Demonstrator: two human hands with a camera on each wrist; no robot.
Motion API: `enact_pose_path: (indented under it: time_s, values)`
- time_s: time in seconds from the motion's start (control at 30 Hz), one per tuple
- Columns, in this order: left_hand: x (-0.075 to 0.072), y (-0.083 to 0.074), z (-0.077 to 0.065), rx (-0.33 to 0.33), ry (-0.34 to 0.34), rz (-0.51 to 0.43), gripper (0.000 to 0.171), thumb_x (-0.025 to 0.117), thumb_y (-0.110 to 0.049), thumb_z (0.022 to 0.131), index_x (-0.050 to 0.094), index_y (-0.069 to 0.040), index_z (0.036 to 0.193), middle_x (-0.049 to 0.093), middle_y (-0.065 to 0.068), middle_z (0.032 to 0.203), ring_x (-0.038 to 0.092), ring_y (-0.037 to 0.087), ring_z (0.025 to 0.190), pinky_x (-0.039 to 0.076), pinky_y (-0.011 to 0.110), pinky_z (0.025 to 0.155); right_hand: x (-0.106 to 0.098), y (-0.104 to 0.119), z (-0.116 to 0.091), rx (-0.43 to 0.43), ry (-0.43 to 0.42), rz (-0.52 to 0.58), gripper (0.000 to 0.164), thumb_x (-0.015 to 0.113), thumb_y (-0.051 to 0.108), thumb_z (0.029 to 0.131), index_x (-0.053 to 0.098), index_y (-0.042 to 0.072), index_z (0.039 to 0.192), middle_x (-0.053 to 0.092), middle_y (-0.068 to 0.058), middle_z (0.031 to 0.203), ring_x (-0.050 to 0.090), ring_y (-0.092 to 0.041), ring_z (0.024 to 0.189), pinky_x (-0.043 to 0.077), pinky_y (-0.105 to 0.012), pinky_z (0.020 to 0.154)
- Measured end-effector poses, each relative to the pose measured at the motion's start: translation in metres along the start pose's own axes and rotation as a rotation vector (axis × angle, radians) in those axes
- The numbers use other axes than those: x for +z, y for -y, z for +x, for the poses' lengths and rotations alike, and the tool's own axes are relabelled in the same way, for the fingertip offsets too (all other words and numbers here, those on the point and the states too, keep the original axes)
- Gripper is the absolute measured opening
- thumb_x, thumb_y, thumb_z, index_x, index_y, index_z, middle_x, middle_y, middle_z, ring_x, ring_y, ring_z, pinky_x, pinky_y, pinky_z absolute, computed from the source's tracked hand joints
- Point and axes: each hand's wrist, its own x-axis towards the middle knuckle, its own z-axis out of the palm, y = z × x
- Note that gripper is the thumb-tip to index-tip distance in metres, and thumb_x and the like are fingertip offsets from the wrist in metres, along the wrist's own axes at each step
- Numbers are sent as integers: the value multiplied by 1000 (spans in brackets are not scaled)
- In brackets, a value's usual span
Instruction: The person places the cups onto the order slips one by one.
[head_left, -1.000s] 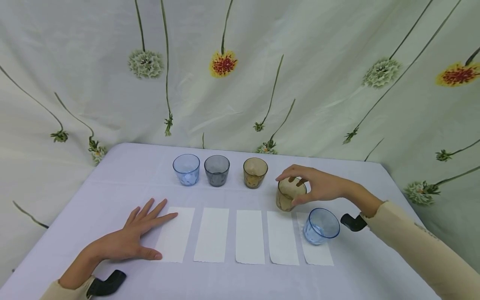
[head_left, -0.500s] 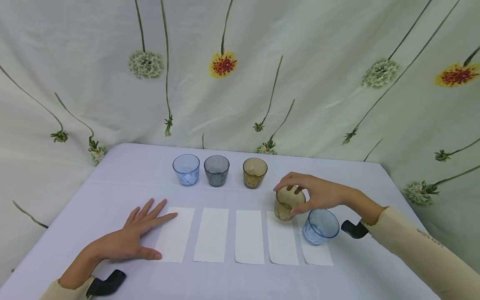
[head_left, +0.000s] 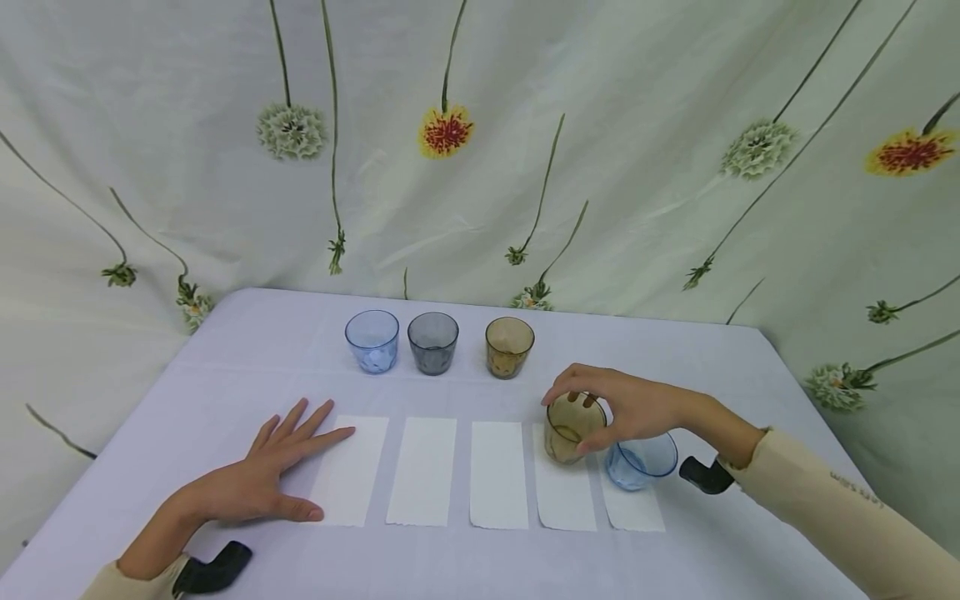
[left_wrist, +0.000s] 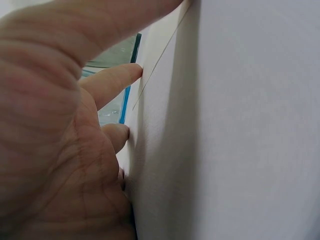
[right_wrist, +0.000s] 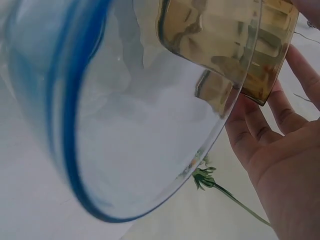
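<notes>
Pinching an amber glass [head_left: 568, 437] with our right hand [head_left: 633, 406]: thumb on the near side, fingers reaching over to the far side, near the rim. Glass is roughly upright, mouth up, over the upper part of the fourth paper strip [head_left: 567, 504], counting from our left. Can't tell if its base touches the paper.

Near blue glass [head_left: 636, 471] is upright on the fifth strip [head_left: 634, 512], just right of the amber one; our right hand covers part of its far rim in the head view. Can't tell if the two glasses touch. In the right wrist view, the blue rim looms large and blurred, and we see the amber glass partly through it.

Left hand [head_left: 258, 475] holds nothing: palm down, fingers spread on the white tablecloth [head_left: 420, 567]. Index fingertip and thumb tip reach onto the first strip [head_left: 348, 479]. Left wrist view has our fingertips against the white surface.

Second strip [head_left: 422, 475] and third strip [head_left: 498, 479] lie between, side by side with gaps.

Back row, left to right, all upright: rear blue glass [head_left: 373, 343], grey glass [head_left: 433, 346], rear amber glass [head_left: 510, 350]. Blue and grey are close together; amber has a wider gap.

Behind the table: a pale flower-print cloth [head_left: 187, 83]. Both our sleeves [head_left: 817, 508] are cream, with a black piece [head_left: 705, 475] at each wrist.
</notes>
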Motion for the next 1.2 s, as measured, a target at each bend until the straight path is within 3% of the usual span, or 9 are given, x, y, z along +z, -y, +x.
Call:
enact_pose_path:
  time_s: [0.33, 0.63, 1.2]
  values:
    - [0, 0, 0, 8, -5, 8, 88, 79, -47, 80, 38, -28, 155, 4, 23, 167, -21, 49, 149, -32, 44, 113, 7, 5, -2, -15, 3, 10, 62, 82, 32, 84, 50, 37, 138, 48, 12, 137, 50, -23, 126, 46, -41, 101]
    - [-1, -1, 0, 12, -8, 11, 87, 79, -46, 79, 39, -29, 154, 5, 24, 167, -19, 50, 149, -31, 41, 113, 11, 7, -3, -4, 3, 8, 62, 82, 29, 84, 50, 36, 136, 50, 3, 138, 49, -23, 129, 44, -41, 105]
    - [0, 0, 0, 4, -4, 18, 88, 79, -48, 79, 39, -29, 154, 6, 23, 167, -18, 50, 149, -32, 39, 113, 16, 7, -3, -9, 5, 7, 62, 82, 33, 84, 51, 35, 137, 49, 10, 135, 50, -22, 128, 44, -40, 105]
